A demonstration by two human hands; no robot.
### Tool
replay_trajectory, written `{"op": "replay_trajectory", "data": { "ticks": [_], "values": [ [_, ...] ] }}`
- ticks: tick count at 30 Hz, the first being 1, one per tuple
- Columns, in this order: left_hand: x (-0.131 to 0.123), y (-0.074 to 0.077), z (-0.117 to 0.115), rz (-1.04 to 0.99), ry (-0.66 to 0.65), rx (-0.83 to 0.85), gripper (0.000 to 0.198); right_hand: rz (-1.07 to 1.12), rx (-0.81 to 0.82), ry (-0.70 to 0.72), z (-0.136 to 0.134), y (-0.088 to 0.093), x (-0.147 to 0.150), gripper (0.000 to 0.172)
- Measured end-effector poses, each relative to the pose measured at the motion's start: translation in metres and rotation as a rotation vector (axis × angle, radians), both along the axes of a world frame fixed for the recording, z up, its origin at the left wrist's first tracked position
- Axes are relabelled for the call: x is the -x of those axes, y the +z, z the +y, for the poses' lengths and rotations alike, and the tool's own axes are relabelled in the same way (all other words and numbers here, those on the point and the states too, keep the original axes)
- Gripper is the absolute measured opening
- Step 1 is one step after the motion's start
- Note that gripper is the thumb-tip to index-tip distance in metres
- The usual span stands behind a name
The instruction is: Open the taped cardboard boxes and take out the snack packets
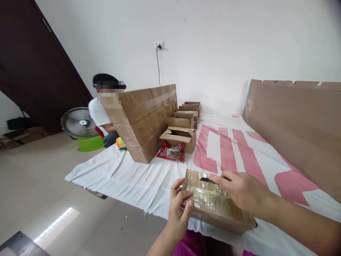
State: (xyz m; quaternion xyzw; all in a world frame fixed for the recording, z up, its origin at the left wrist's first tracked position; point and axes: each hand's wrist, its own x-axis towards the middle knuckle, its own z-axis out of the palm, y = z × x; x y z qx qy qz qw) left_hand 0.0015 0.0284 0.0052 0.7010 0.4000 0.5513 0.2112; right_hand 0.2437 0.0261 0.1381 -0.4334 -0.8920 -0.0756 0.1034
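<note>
A cardboard box (213, 213) covered with shiny clear tape lies at the table's near edge. My left hand (179, 204) grips its left end, fingers and thumb bent round the corner. Above the box top, my right hand (239, 186) is closed round a thin dark blade-like tool (207, 180), with the index finger stretched along it. The tool's tip is over the taped top near the far left; whether it cuts into the tape I cannot tell. Its handle is hidden in my palm.
Stacked closed cartons (144, 121) stand at the left, beside a row of open boxes (183, 138) and a red food packet (172, 151). A large cardboard sheet (293, 124) borders the right. A person (99, 113) sits behind the stack, near a fan (80, 122).
</note>
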Motion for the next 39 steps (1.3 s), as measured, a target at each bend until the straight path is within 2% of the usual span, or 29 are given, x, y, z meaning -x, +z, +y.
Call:
{"op": "replay_trajectory", "data": {
  "ticks": [4, 8, 13, 18, 23, 25, 29, 33, 37, 39],
  "values": [
    [0.001, 0.000, 0.000, -0.015, -0.013, 0.003, 0.018, -0.188, 0.034, 0.055, 0.013, 0.015, 0.055, 0.053],
    [0.000, 0.000, 0.000, -0.008, -0.003, -0.006, 0.019, -0.300, 0.086, 0.067, 0.018, 0.021, 0.070, 0.042],
    [-0.001, 0.003, 0.000, 0.000, 0.025, -0.036, 0.018, -0.388, 0.073, 0.098, 0.014, 0.021, 0.056, 0.043],
    [-0.001, 0.004, -0.001, 0.038, 0.042, -0.011, 0.016, -0.460, 0.044, 0.058, 0.005, 0.022, 0.036, 0.041],
    [-0.002, 0.003, -0.001, 0.017, 0.050, -0.005, 0.017, -0.566, 0.153, 0.031, -0.010, 0.019, 0.004, 0.031],
    [-0.003, 0.003, -0.001, -0.013, 0.041, -0.002, 0.018, -0.520, 0.175, 0.013, -0.016, 0.020, -0.014, 0.037],
    [-0.005, 0.001, -0.001, -0.079, 0.003, 0.010, 0.019, -0.357, 0.158, -0.055, -0.025, 0.029, -0.041, 0.063],
    [-0.008, 0.000, 0.000, -0.126, 0.008, 0.043, 0.021, -0.319, 0.137, -0.095, -0.026, 0.035, -0.036, 0.070],
    [-0.009, -0.002, -0.001, -0.178, 0.007, 0.046, 0.023, -0.294, 0.160, -0.082, -0.023, 0.032, -0.026, 0.064],
    [-0.010, -0.004, -0.002, -0.232, 0.015, 0.048, 0.034, -0.204, 0.178, -0.059, -0.021, 0.030, -0.030, 0.058]
  ]
}}
